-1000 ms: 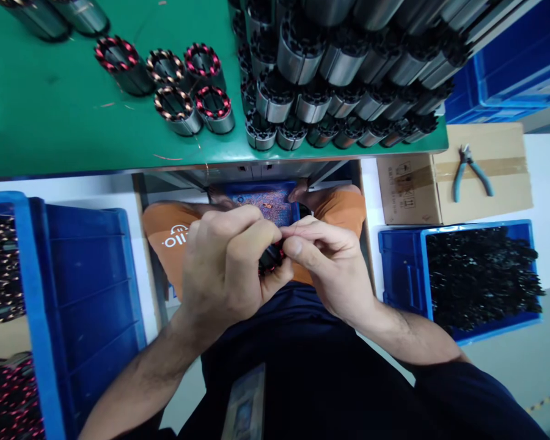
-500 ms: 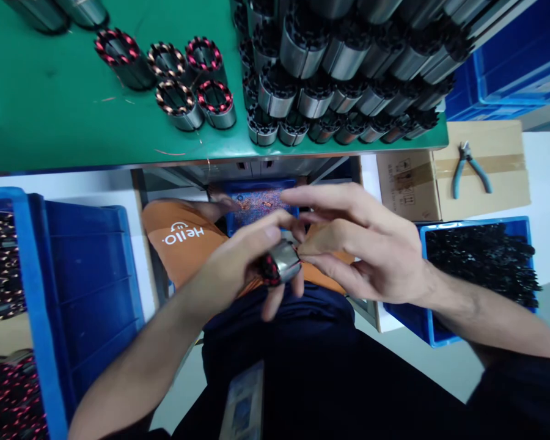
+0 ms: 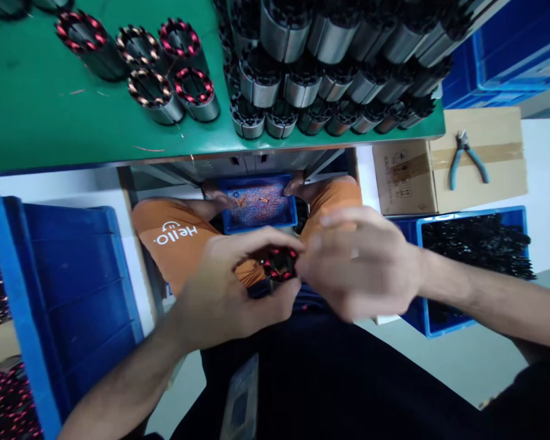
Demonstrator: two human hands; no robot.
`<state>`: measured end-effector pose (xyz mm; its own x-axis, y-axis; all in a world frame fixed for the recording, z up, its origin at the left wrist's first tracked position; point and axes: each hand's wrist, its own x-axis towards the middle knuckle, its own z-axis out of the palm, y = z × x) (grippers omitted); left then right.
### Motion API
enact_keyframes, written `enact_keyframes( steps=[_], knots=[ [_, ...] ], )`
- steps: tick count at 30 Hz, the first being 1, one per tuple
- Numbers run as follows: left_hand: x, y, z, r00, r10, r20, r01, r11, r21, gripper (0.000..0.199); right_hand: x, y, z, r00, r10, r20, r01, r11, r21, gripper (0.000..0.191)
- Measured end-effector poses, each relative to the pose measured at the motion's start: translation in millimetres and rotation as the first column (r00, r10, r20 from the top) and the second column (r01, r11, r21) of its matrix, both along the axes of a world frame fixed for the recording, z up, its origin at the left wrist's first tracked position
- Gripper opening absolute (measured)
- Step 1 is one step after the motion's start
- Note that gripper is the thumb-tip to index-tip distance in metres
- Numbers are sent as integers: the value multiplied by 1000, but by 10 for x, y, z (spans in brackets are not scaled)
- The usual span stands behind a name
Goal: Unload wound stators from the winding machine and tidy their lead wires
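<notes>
A wound motor stator with red coils is held over my lap, its ring-shaped end turned up toward the camera. My left hand is closed around it, thumb along the near side and fingers round the far side. My right hand is blurred by motion. Its fingers are curled together against the stator's right edge, and whatever they pinch is hidden. Beyond the hands, a blue tray holding copper-coloured and reddish scraps lies on the floor between the feet.
Stators with red or copper windings stand on the green table, beside rows of stators with black ends. Cutting pliers rest on a cardboard box. Blue bins flank me; the right bin holds black parts.
The stator has turned so its red-wound end faces up. My right hand has gone from spread fingers to a curled grip at its edge. The view has shifted slightly.
</notes>
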<state>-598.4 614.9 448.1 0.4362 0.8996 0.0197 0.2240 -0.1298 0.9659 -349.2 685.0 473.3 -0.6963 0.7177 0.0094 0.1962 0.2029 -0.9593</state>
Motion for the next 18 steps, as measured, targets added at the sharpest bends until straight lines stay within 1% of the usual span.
enact_keyframes(
  steps=[1, 2, 3, 4, 5, 6, 7, 8, 9, 10, 11, 12, 13, 14, 15, 16, 17, 18],
  knots=[
    [-27, 10, 15, 997, -55, 58, 58, 996, -65, 23, 54, 61, 1, 997, 81, -15, -80, 996, 36, 16],
    [-50, 10, 21, 996, -58, 70, 63, 996, -65, 26, 107, 109, -5, 990, 137, -29, -135, 990, 45, 19],
    [-66, 4, 19, 999, -13, 48, 13, 1000, -8, 32, 152, 141, -15, 989, 138, -44, -137, 990, 25, 20],
    [-73, -6, 11, 998, 69, 11, -70, 993, 90, 38, 183, 158, -28, 995, 81, -57, -83, 996, -33, 19],
    [-71, -18, 2, 988, 153, -19, -146, 968, 204, 41, 196, 161, -39, 998, 34, -61, -42, 991, -130, 21],
    [-63, -27, -4, 977, 210, -42, -187, 933, 308, 41, 191, 154, -49, 998, 15, -57, -29, 967, -255, 26],
    [-49, -33, -4, 968, 243, -64, -199, 897, 395, 37, 172, 140, -56, 998, 29, -48, -46, 918, -394, 32],
    [-34, -35, 5, 960, 267, -83, -199, 862, 467, 32, 144, 123, -62, 997, 64, -48, -80, 844, -530, 37],
    [-20, -35, 22, 954, 280, -103, -187, 830, 526, 27, 112, 105, -69, 992, 108, -61, -122, 748, -653, 38],
    [-11, -34, 46, 949, 287, -131, -166, 807, 567, 24, 81, 86, -78, 985, 149, -86, -162, 636, -755, 39],
    [-10, -35, 72, 945, 288, -156, -138, 782, 608, 22, 55, 69, -90, 978, 175, -115, -191, 525, -829, 39],
    [-16, -37, 96, 942, 278, -185, -96, 756, 648, 22, 35, 52, -105, 973, 184, -139, -207, 435, -876, 39],
    [-29, -42, 112, 942, 257, -217, -39, 724, 689, 23, 21, 37, -121, 971, 184, -150, -211, 379, -901, 38],
    [-45, -47, 117, 939, 232, -254, 24, 692, 722, 28, 11, 23, -134, 972, 178, -153, -210, 368, -906, 37],
    [-60, -51, 111, 934, 213, -286, 77, 662, 746, 33, 6, 13, -140, 975, 168, -146, -203, 408, -890, 36],
    [-70, -52, 97, 929, 221, -298, 92, 642, 761, 39, 2, 7, -136, 980, 150, -129, -187, 502, -844, 34],
    [-73, -50, 78, 923, 240, -300, 74, 654, 753, 43, 2, 7, -118, 986, 130, -100, -161, 635, -755, 32],
    [-66, -44, 60, 918, 259, -300, 32, 708, 706, 45, 4, 14, -87, 991, 116, -66, -133, 779, -613, 31]
  ],
)
